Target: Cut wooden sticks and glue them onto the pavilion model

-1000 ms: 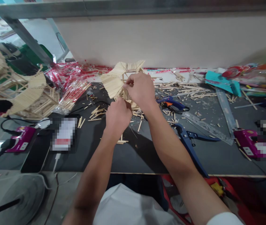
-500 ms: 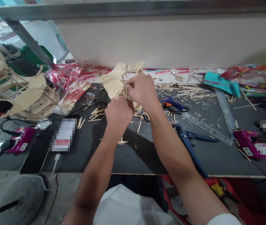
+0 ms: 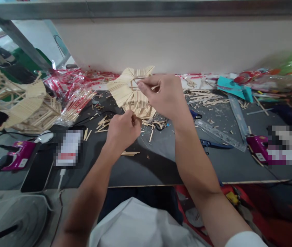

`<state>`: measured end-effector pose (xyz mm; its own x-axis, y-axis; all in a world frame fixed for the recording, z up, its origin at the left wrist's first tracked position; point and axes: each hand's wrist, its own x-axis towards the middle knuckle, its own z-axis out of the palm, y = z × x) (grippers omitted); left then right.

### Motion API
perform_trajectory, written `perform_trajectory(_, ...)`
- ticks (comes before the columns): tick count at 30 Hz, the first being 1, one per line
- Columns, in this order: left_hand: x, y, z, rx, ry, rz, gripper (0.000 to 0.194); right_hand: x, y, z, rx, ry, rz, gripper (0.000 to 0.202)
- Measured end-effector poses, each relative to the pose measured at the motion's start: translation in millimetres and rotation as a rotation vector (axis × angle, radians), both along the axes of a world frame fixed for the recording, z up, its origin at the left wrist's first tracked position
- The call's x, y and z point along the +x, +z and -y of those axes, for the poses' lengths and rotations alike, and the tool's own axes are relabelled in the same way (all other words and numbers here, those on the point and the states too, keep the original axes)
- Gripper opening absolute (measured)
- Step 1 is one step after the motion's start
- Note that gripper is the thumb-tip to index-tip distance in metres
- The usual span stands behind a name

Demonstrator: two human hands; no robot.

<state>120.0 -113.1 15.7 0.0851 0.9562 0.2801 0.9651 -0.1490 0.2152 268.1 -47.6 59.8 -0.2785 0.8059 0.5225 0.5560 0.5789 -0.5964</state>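
Observation:
A model of thin wooden sticks [image 3: 121,91] with slatted, roof-like panels stands at the back middle of the dark table. My left hand [image 3: 124,132] is closed at the model's near edge, its fingers pinched; what they hold is too small to make out. Above the model's right side, my right hand [image 3: 162,92] has thumb and forefinger pressed together, and anything between them is too small to tell. Short loose sticks [image 3: 130,153] lie on the table below my left hand.
A larger stick model [image 3: 32,106] stands at the left, beside plastic-wrapped sticks [image 3: 77,103]. Phones and a purple power strip [image 3: 19,156] lie front left. Blue cutters [image 3: 216,144], a clear ruler [image 3: 220,135] and scattered sticks are at the right.
My right hand has lifted away from the model and moved right. My left hand has shifted slightly left and down, uncovering more of the model's front. The view has turned a little.

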Motion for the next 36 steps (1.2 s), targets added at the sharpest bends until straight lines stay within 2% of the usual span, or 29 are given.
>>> perform_trajectory(3, -24.4, -8.1, 7.8, 0.054, -0.260, -0.077, 0.026, 7.3, -2.1, 29.2, 0.038, 0.089, 0.002, 0.021)
perform_trajectory(6, -41.4, -18.5, 9.2, -0.007, -0.473, -0.191, 0.028, 11.7, -26.9, 54.9, 0.012, 0.207, 0.070, 0.019)
perform_trajectory(8, -44.5, -26.5, 7.6, -0.071, -0.530, -0.253, 0.030, 13.3, -53.5, 65.2, -0.043, 0.268, 0.105, 0.016)
perform_trajectory(11, -38.9, -37.9, 4.7, -0.177, -0.569, -0.290, 0.032, 14.4, -92.7, 70.4, -0.103, 0.185, 0.056, 0.015)
perform_trajectory(13, -32.9, -42.8, 4.0, -0.234, -0.564, -0.282, 0.032, 14.4, -109.9, 70.5, -0.096, 0.124, 0.005, 0.016)
perform_trajectory(15, -28.2, -44.7, 4.8, -0.256, -0.528, -0.266, 0.031, 13.8, -118.7, 70.5, -0.049, 0.093, -0.032, 0.017)
perform_trajectory(19, -24.8, -43.9, 8.8, -0.239, -0.449, -0.251, 0.033, 11.2, -123.5, 71.8, 0.053, 0.061, -0.069, 0.019)
perform_trajectory(24, -24.6, -44.2, 12.5, -0.245, -0.425, -0.255, 0.032, 9.7, -126.7, 73.7, 0.082, 0.046, -0.062, 0.024)
perform_trajectory(32, -30.7, -51.4, 10.9, -0.201, -0.442, -0.202, 0.037, 10.2, -126.3, 76.0, -0.012, 0.023, -0.003, 0.022)
perform_trajectory(36, -38.5, -52.6, 10.3, -0.202, -0.483, -0.138, 0.041, 11.8, -117.3, 77.0, -0.063, 0.006, -0.051, 0.017)
